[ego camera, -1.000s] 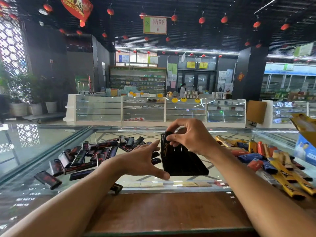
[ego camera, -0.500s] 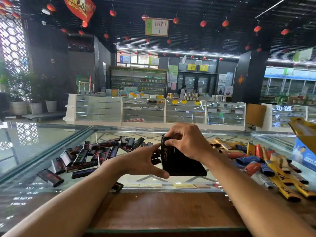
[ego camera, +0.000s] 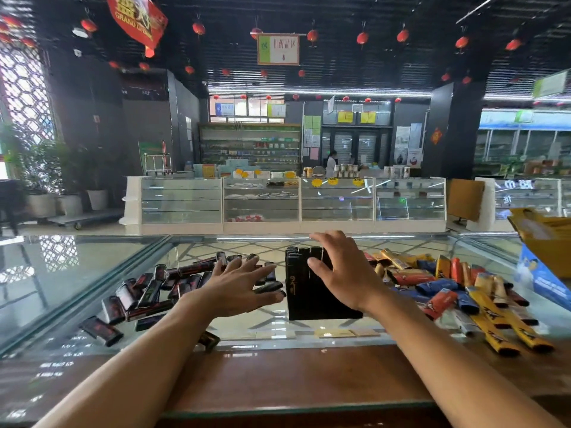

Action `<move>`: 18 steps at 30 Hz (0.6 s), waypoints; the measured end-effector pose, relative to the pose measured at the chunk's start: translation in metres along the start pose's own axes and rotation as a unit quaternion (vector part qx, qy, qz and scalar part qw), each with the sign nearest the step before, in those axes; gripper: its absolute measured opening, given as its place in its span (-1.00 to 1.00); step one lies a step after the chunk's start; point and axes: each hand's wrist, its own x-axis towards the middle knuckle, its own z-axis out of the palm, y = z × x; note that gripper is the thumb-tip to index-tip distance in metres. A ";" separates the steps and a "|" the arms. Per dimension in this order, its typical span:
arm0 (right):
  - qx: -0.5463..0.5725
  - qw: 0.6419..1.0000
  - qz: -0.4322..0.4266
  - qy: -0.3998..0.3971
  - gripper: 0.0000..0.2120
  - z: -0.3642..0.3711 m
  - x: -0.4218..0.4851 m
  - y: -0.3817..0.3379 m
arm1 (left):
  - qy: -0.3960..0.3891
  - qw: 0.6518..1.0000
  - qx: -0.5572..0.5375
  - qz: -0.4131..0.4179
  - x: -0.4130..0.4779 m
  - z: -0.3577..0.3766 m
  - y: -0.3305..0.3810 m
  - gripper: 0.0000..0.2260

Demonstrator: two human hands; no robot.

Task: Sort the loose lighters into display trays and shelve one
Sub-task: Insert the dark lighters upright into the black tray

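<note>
Many slim dark plastic lighters (ego camera: 154,291) lie loose on the glass counter (ego camera: 77,267), left of the black display tray (ego camera: 312,301). We judge them light, hard and slick, best pinched across the long sides. Our left hand (ego camera: 238,285) spreads open over them; our right hand (ego camera: 343,273) rests open on the tray's top.

Left hand (ego camera: 238,285) and right hand (ego camera: 341,273) reach forward, fingers seemingly splayed.

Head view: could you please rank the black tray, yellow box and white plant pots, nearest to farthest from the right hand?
1. black tray, under the right hand.
2. yellow box, far right.
3. white plant pots, far left.
</note>
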 end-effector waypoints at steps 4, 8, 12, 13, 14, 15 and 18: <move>-0.047 0.998 0.030 -0.034 -0.32 0.002 -0.027 0.005 | -0.015 1.000 0.013 -0.009 -0.003 -0.002 0.008 -0.29; -0.082 0.991 0.060 -0.091 -0.23 0.000 -0.046 0.002 | -0.031 0.999 0.012 -0.002 -0.010 -0.006 0.010 -0.34; -0.110 0.978 0.047 -0.169 -0.22 0.002 -0.058 -0.006 | -0.059 0.998 0.011 -0.001 -0.018 -0.016 0.012 -0.36; -0.112 0.974 0.049 -0.190 -0.22 0.002 -0.059 -0.008 | -0.063 0.998 0.009 -0.005 -0.022 -0.016 0.014 -0.37; -0.113 0.969 0.054 -0.212 -0.22 0.000 -0.059 -0.010 | -0.063 0.998 0.004 -0.014 -0.023 -0.013 0.013 -0.36; -0.111 0.964 0.062 -0.233 -0.22 -0.001 -0.060 -0.011 | -0.063 0.998 0.000 -0.028 -0.026 -0.011 0.013 -0.35; -0.099 0.958 0.076 -0.258 -0.20 -0.001 -0.060 -0.012 | -0.054 0.996 0.002 -0.070 -0.031 -0.001 0.011 -0.32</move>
